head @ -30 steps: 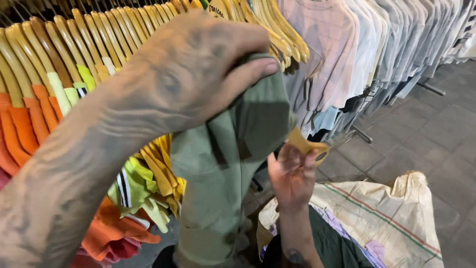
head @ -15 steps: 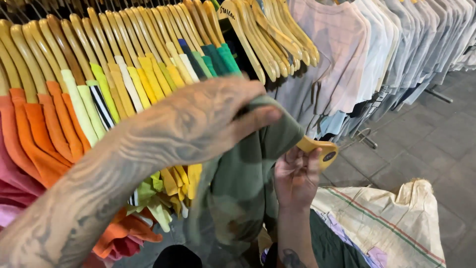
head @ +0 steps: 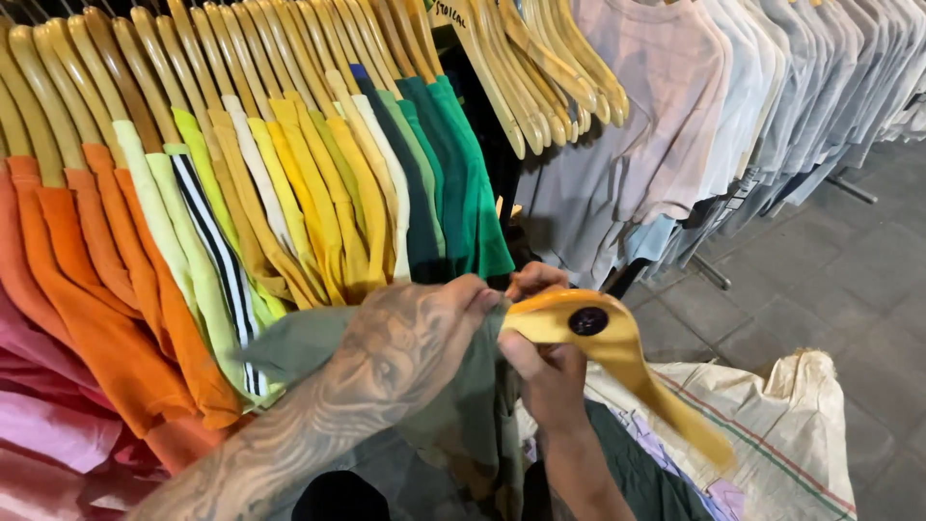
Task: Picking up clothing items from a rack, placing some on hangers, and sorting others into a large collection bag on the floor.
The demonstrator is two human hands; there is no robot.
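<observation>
Since the earlier frame, the left hand has dropped, pinching the green shirt; the right hand grips the yellow hanger.

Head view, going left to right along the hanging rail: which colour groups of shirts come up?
Orange shirts → yellow shirts → dark green shirts → pale pink shirt → white and grey shirts.
</observation>
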